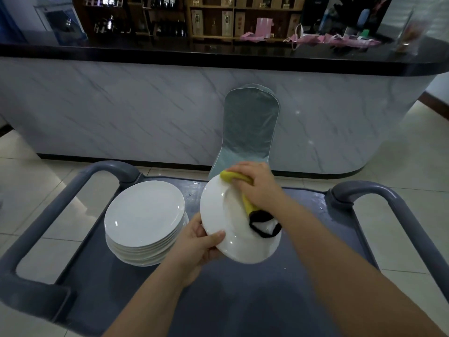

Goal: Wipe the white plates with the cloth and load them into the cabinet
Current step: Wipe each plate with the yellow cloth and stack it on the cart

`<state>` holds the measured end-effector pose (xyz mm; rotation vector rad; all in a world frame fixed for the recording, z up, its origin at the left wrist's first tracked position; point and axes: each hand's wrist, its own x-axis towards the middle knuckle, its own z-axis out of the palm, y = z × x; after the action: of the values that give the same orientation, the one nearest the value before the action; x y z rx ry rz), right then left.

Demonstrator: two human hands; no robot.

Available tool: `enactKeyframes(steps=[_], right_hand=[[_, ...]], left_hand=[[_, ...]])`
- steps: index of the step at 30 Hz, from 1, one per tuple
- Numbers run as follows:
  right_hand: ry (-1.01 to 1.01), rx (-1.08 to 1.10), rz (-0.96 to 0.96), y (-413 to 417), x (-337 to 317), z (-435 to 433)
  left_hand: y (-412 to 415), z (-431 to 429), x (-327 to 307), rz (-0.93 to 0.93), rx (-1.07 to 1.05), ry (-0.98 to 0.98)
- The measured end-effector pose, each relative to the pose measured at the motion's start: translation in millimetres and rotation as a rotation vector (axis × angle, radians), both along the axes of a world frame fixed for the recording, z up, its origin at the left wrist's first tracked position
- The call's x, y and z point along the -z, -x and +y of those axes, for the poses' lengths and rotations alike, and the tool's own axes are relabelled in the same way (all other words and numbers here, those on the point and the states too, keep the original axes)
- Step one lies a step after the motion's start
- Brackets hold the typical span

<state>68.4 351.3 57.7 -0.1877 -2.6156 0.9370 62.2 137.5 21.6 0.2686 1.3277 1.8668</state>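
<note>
Stack of plates (143, 215) sits just left of the left hand (196, 244), blocking sideways reach. The held plate (223, 215) fills the gap between the left hand and the right hand (257, 188), which presses the cloth (237, 176) on it. Bare cart top (243, 295) is free below and nearer than both hands, also right of the right hand up to the right cart handle (388, 210). Left cart handle (48, 215) arches beyond the stack. Chair back (250, 127) stands just beyond the right hand, and the marble counter front (121, 110) walls off farther forward.
</note>
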Motion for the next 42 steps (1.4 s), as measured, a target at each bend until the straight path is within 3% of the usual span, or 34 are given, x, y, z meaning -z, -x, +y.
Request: enactKeyframes(steps=[3,6,8,12,14,20,25,30,32,36,39,42], right_hand=[[0.276,0.128,-0.064,-18.1,9.4,26.4],[0.386,0.339,-0.012,-64.8,29.0,24.1],[0.263,0.435,0.123,-90.7,48.6,-6.3],[-0.134,0.14,0.321,-97.8,70.7,-87.7],[-0.241,0.108,0.358,-94.3,69.7,-83.9],[-0.008,0.459,0.363,-111.0,56.5,-29.0],[-0.367,0.093,0.41,-102.1,73.0,-64.9],[0.05,0.34,0.309,-109.5,56.4,-3.1],[0.138,0.332,0.245,-91.7,33.2,18.9],[-0.019,0.235,0.25,-36.9,-9.9,1.9],[-0.204,0.03,0.299,-37.3,-0.1,-45.4],[-0.263,-0.173,0.305,-71.5,25.8,-56.8]], left_hand=[[6.4,-0.7,4.7,-0.119,-0.042,-0.072],[10.4,0.8,9.0,-0.258,-0.115,-0.154],[11.6,9.1,11.8,-0.327,-0.185,-0.188],[8.9,33.7,9.1,-0.309,-0.232,-0.162],[7.7,39.1,5.9,-0.317,-0.227,-0.191],[11.4,32.0,2.6,-0.351,-0.217,-0.265],[-2.8,39.2,3.0,-0.328,-0.194,-0.255],[8.2,13.4,-4.8,-0.19,-0.095,-0.217],[6.8,4.7,-7.9,-0.099,0.002,-0.171],[-6.0,9.7,-10.0,0.066,0.043,-0.047],[-1.8,8.7,-11.8,0.012,-0.034,-0.105],[1.9,-0.5,-6.3,-0.026,-0.073,-0.118]])
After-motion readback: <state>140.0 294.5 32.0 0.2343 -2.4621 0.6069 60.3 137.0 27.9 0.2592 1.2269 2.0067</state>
